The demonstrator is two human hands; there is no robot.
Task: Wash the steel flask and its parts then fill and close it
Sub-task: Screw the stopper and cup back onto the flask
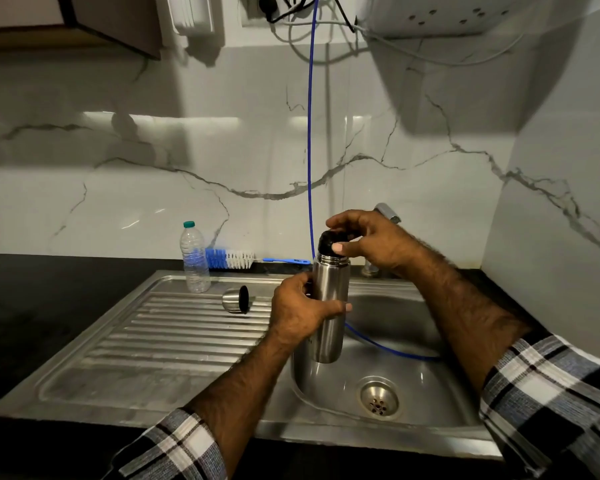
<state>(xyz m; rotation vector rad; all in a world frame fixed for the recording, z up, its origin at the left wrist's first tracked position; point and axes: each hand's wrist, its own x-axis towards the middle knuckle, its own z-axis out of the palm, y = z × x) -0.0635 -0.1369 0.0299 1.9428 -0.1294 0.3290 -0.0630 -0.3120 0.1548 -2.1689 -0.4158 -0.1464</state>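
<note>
I hold the steel flask (329,306) upright over the left side of the sink basin (413,344). My left hand (300,308) grips its body around the middle. My right hand (368,242) curls over the black stopper (328,241) on the flask's neck, thumb and fingers around it. The flask's steel cup lid (235,299) lies on its side on the ribbed drainboard (174,337), its black inside facing right.
A plastic water bottle (194,259) with a green cap stands at the drainboard's back. A blue and white bottle brush (236,259) lies behind it on the counter. A blue hose (310,133) hangs down into the basin. The tap (388,213) is behind my right hand. The drain (379,398) sits in front.
</note>
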